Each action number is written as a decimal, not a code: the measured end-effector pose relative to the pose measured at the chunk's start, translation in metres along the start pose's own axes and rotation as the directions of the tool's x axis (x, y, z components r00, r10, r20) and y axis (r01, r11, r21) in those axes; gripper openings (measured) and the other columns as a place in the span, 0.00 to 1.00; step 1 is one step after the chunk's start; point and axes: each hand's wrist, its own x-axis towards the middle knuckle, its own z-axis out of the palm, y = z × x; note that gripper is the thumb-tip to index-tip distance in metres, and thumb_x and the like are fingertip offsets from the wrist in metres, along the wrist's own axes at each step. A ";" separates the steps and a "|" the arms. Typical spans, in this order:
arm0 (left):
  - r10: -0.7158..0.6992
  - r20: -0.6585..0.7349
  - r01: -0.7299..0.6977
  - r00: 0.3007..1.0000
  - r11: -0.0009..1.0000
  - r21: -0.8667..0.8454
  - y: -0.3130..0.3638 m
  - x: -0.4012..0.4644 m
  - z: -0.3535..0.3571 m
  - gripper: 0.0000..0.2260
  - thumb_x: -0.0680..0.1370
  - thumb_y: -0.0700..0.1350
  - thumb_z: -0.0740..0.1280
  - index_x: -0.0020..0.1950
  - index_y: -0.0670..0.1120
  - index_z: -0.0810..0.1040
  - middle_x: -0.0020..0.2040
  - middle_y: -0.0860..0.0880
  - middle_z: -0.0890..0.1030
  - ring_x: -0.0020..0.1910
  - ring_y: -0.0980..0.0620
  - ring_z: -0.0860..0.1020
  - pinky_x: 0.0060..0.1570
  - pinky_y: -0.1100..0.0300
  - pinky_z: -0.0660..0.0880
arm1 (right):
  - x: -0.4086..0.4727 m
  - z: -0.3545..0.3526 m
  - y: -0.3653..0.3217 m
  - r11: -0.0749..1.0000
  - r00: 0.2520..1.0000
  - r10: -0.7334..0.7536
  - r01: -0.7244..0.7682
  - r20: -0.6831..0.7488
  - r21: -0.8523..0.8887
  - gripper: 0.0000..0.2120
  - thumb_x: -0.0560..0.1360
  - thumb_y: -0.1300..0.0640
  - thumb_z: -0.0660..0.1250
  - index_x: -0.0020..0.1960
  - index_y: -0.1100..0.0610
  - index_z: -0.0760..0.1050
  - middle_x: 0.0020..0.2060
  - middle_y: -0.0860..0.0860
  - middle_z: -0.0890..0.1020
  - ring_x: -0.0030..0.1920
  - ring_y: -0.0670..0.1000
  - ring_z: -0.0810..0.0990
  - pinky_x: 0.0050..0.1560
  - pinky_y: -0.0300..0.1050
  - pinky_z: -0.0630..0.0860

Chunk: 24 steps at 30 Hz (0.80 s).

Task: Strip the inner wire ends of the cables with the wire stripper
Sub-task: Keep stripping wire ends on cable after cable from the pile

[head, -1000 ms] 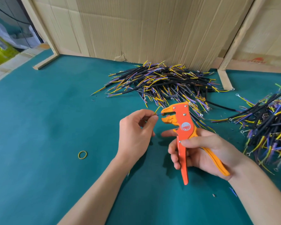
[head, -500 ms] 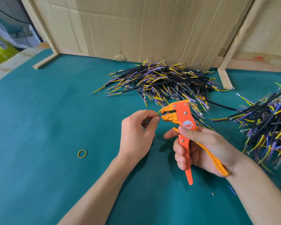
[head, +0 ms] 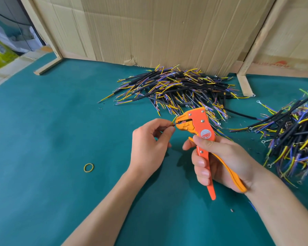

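Orange wire stripper (head: 199,127) gripped in R hand (head: 219,160), fingers wrapped round both handles. L hand (head: 148,141) pinches thin yellow wire end (head: 173,120) at stripper's mouth. Cable piles: behind (head: 174,87) & far right (head: 295,137). Yellow rubber band (head: 88,167) on green mat (head: 43,139).

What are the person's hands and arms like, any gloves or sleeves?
Both are bare. The left hand and right hand wear no gloves, and no ring, watch or band shows. Both forearms are uncovered as far as the frame shows; no sleeve is in view.
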 end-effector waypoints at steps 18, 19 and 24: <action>-0.213 0.183 0.274 0.960 0.861 -0.430 -0.002 0.008 -0.004 0.11 0.78 0.31 0.66 0.50 0.45 0.83 0.34 0.48 0.75 0.29 0.53 0.74 0.24 0.64 0.68 | 0.001 -0.005 -0.001 0.980 0.987 -0.159 0.161 -0.032 0.116 0.14 0.72 0.59 0.70 0.55 0.65 0.81 0.41 0.65 0.80 0.36 0.62 0.78 0.41 0.55 0.79; -0.212 0.192 0.276 0.958 0.864 -0.421 -0.002 0.008 -0.004 0.10 0.78 0.31 0.66 0.50 0.44 0.82 0.34 0.47 0.75 0.29 0.53 0.74 0.24 0.64 0.68 | 0.001 -0.006 -0.001 0.974 0.982 -0.186 0.190 -0.037 0.125 0.14 0.72 0.59 0.70 0.55 0.65 0.81 0.44 0.66 0.81 0.37 0.62 0.79 0.41 0.55 0.79; -0.171 0.230 0.248 0.958 0.895 -0.370 -0.002 0.005 -0.003 0.09 0.77 0.31 0.68 0.51 0.43 0.81 0.35 0.44 0.75 0.28 0.51 0.76 0.24 0.63 0.70 | 0.006 -0.001 0.004 0.950 0.955 -0.291 0.296 -0.060 0.099 0.20 0.70 0.62 0.69 0.61 0.66 0.77 0.58 0.67 0.81 0.39 0.60 0.80 0.43 0.53 0.80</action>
